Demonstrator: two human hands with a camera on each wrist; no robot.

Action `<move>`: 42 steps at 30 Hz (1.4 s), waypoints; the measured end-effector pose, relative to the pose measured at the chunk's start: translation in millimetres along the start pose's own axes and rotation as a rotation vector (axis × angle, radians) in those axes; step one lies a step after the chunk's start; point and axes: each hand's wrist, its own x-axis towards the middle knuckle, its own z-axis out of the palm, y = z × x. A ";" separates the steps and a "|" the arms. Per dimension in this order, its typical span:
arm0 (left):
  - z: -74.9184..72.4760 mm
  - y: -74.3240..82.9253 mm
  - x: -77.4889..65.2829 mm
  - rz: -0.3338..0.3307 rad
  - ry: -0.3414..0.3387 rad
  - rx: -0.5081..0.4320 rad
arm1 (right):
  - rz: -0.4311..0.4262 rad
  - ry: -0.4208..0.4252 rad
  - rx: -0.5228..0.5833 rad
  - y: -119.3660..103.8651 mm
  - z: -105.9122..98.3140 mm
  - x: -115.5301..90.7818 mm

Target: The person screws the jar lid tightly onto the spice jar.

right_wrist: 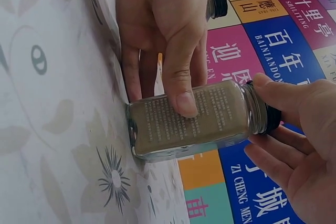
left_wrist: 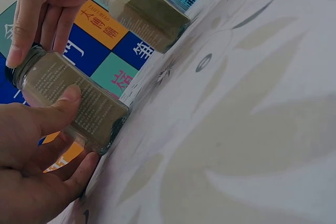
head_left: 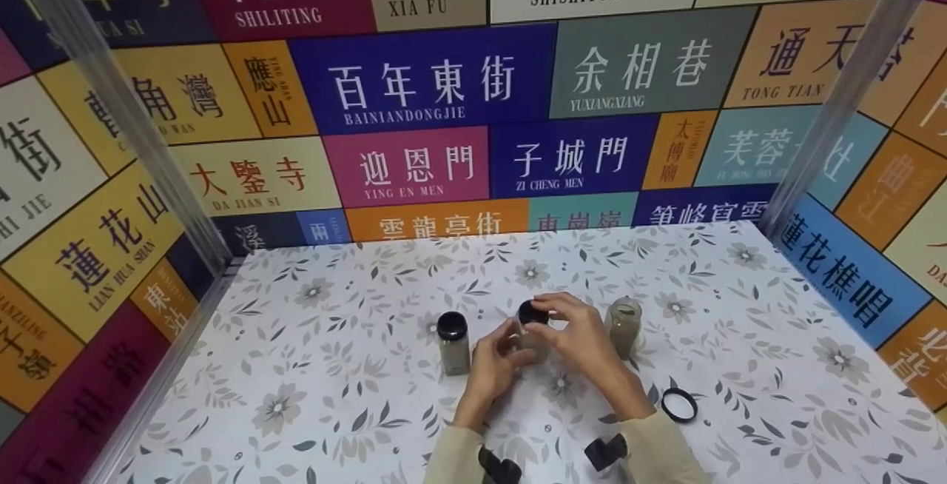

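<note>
A square glass jar [right_wrist: 226, 116] of greenish-brown powder, printed with small white text, stands on the table between the two hands. My left hand [head_left: 494, 364] grips its body, thumb across the printed face and fingers round the far side. Fingers and thumb of my right hand [head_left: 581, 332] pinch the black lid [head_left: 530, 312] on top. Left of the hands is a similar jar [head_left: 454, 357] with a black lid on. To the right, beside my right hand, a third jar [left_wrist: 152, 17] of the powder has its threaded neck bare.
A round black-rimmed lid [head_left: 679, 405] with a white middle lies near my right sleeve. White cloth with grey leaves and flowers covers the table [head_left: 333, 351]. Colourful panels [head_left: 422, 84] with lettering wall it in at the back and both sides, with clear posts at the corners.
</note>
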 end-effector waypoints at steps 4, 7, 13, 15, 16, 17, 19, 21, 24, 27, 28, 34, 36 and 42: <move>-0.3 -0.1 0.1 0.014 -0.008 -0.015 | 0.010 0.005 0.024 -0.7 -0.6 0.9; -0.6 0.5 0.2 0.025 -0.010 -0.016 | 0.016 0.004 0.021 -1.3 -0.6 1.1; -0.7 0.4 0.1 0.012 -0.007 -0.034 | 0.007 0.008 0.015 -1.6 0.3 1.1; -0.6 0.0 0.3 0.004 -0.006 -0.033 | 0.002 0.011 0.027 -1.7 0.5 1.2; -0.4 -0.1 0.4 -0.001 -0.005 -0.030 | -0.001 0.012 0.031 -1.6 0.7 1.3; -0.4 -0.2 0.5 -0.006 -0.005 -0.032 | -0.002 0.013 0.036 -1.5 0.8 1.2; -0.3 -0.8 0.9 -0.008 -0.008 -0.031 | -0.003 0.015 0.045 -1.1 1.2 1.2; -0.4 -0.9 1.1 -0.005 -0.010 -0.025 | -0.003 0.017 0.047 -0.5 1.7 1.1; -0.5 -0.7 1.0 -0.007 -0.008 -0.016 | -0.003 0.025 0.035 0.0 2.7 0.5; -0.4 -0.6 0.5 -0.008 -0.004 -0.011 | -0.007 0.035 0.036 -0.5 3.3 -0.3; -0.3 -0.6 0.2 -0.009 -0.002 -0.012 | -0.008 0.038 0.039 -0.7 3.5 -0.3; 0.0 -0.3 0.0 0.002 0.002 -0.033 | 0.005 0.039 0.059 -2.7 3.3 0.4; 0.0 0.0 0.3 0.009 -0.001 -0.032 | 0.013 0.038 0.056 -2.9 3.2 0.4; -0.6 0.2 0.4 -0.030 -0.006 -0.004 | 0.022 0.041 0.033 -3.1 3.9 -0.1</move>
